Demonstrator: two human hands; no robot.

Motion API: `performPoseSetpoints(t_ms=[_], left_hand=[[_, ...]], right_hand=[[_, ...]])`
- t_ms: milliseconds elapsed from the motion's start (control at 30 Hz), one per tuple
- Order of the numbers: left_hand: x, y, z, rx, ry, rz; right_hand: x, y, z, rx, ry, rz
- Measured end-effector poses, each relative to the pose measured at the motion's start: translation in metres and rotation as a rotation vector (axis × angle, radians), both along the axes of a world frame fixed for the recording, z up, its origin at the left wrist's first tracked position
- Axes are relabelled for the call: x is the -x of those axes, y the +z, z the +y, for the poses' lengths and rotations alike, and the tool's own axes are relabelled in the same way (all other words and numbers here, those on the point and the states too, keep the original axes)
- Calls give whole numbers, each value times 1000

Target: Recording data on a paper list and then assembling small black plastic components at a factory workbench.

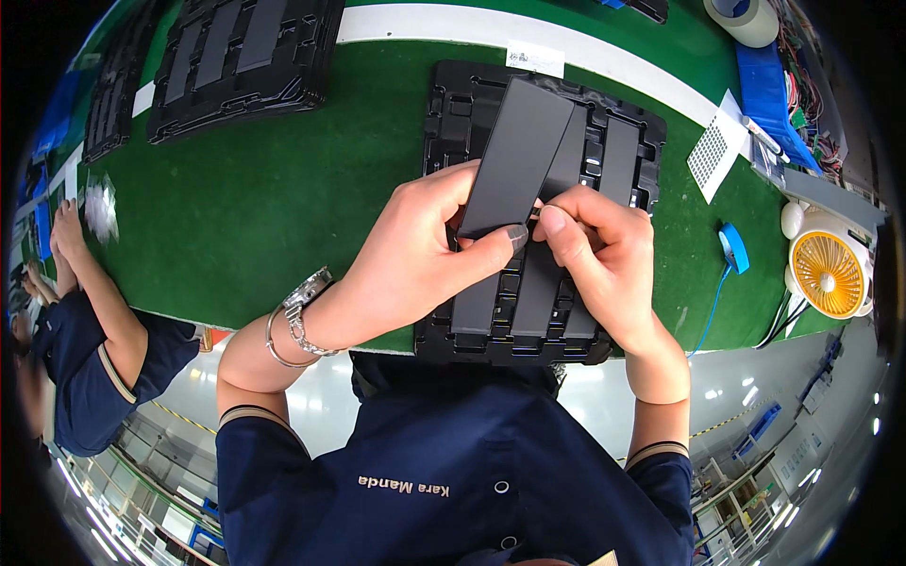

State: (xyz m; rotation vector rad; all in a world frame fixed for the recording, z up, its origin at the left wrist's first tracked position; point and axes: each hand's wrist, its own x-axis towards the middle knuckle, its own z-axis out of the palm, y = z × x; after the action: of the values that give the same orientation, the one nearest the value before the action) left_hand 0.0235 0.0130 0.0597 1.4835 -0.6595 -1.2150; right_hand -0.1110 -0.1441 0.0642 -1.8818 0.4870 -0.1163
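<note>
A flat, dark grey rectangular panel (pixel 525 141) is tilted up above a black moulded tray (pixel 444 123). My left hand (pixel 439 231) grips its near left end, thumb on the face and fingers behind. My right hand (pixel 599 241) is closed in a pinch at the panel's lower right edge. Whatever sits between those fingertips is too small to make out. More grey panels lie in the tray's slots, one of them, a panel at the right (pixel 618 160), plainly showing beside the raised one. My hands and the raised panel hide the tray's middle.
Stacked black trays (pixel 236 99) with panels stand at the far left. To the right are a perforated white sheet (pixel 719 146), a blue disc-shaped device on a cable (pixel 733 248), a yellow-and-white fan (pixel 827 274), a blue bin (pixel 776 99) and a tape roll (pixel 746 19). Another person's arm (pixel 94 274) rests at the left.
</note>
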Motion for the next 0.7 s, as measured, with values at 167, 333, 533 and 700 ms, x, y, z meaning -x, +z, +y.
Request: performPoseSetpoints(t_ms=[167, 333, 533, 700], left_hand=[[1, -3, 0, 38, 5, -22], [1, -2, -1, 24, 8, -58], [6, -4, -1, -17, 57, -100], [4, -17, -4, 97, 82, -68]], right_hand=[[0, -2, 1, 0, -11, -1], [0, -5, 1, 4, -17, -24], [-4, -1, 1, 170, -22, 98], [-6, -2, -8, 289, -57, 46]])
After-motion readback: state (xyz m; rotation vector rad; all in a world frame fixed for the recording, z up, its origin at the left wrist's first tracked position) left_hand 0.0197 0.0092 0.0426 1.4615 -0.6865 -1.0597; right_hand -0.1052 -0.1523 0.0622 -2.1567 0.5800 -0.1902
